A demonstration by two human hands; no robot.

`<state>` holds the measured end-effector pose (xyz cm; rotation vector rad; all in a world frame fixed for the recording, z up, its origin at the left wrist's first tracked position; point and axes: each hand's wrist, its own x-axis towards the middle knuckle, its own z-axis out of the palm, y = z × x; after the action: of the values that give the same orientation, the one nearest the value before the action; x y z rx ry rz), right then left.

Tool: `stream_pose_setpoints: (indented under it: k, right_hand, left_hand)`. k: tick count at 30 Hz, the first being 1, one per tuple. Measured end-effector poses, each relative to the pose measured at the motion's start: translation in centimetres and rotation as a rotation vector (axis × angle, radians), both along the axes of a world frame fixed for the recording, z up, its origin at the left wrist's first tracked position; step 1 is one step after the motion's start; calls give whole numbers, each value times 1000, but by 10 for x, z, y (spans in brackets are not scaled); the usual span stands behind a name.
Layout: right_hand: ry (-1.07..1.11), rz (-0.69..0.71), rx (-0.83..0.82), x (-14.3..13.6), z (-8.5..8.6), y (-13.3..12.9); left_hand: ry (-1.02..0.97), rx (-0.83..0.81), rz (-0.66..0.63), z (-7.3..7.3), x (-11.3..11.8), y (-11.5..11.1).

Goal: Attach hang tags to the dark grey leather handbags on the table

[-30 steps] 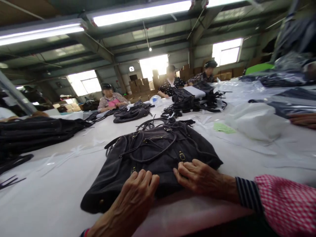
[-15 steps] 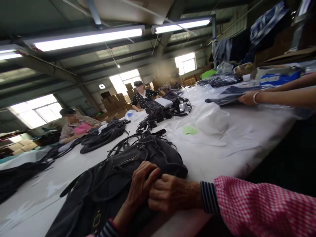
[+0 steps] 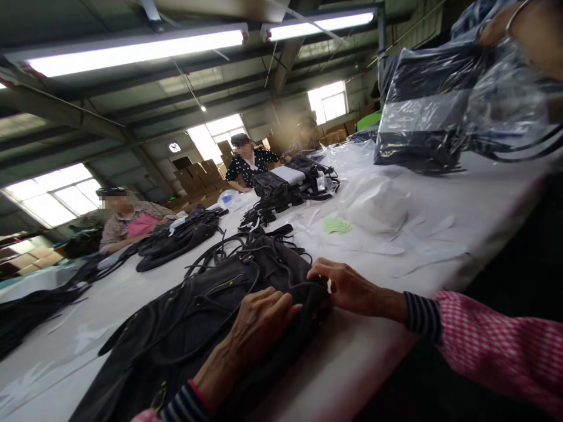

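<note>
A black fabric bag [image 3: 206, 328] with cords, straps and a zip lies on the table in front of me. My left hand [image 3: 264, 319] presses on its right part, fingers bent down against the fabric and thumb pointing right; the fingertips are hidden. At the bag's right end, my right hand [image 3: 352, 287] pinches the edge between thumb and fingers. Both hands are apart from each other.
The white-covered table [image 3: 373, 340] carries a clear plastic bag [image 3: 373, 202], green slips [image 3: 336, 225] and more black bags [image 3: 180, 237]. At right, a co-worker's arm [image 3: 534, 38] is by a plastic-wrapped black bag [image 3: 422, 111]. Co-workers [image 3: 250, 161] sit across the table.
My right hand has moved right and away from my left, to the bag's end. The co-worker at right has raised a wrapped bag upright above the table.
</note>
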<state>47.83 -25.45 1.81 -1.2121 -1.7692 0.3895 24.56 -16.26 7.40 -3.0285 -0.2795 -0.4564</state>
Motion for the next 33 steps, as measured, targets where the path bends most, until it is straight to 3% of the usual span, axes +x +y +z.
stream_pose_setpoints:
  k: [3, 5, 9, 14, 17, 20, 23, 27, 30, 33]
  right_hand:
    - [75, -35, -26, -3, -8, 5]
    - [125, -89, -54, -6, -12, 2]
    - [229, -166, -180, -12, -13, -8]
    - [243, -241, -328, -18, -11, -11]
    - [246, -199, -267, -21, -11, -9]
    - [175, -180, -127, -24, -11, -8]
    - [120, -146, -178, -20, -8, -11]
    - [250, 17, -358, -9, -1, -19]
    - [338, -39, -406, -7, 2, -22]
    - [403, -117, -375, -15, 3, -18]
  left_hand:
    - [146, -83, 25, 11, 19, 4]
    - [180, -257, 72, 15, 30, 2]
    - [8, -631, 306, 8, 36, -13]
    - [-238, -768, 497, -9, 31, -24]
    - [-404, -977, 477, -13, 31, -17]
    - [-388, -1106, 369, -13, 28, -12]
    - [-345, -1068, 314, -10, 23, -11]
    - [-339, -973, 222, -6, 18, -16]
    - [-415, -801, 206, -7, 17, -19]
    - [-619, -585, 226, -15, 13, -20]
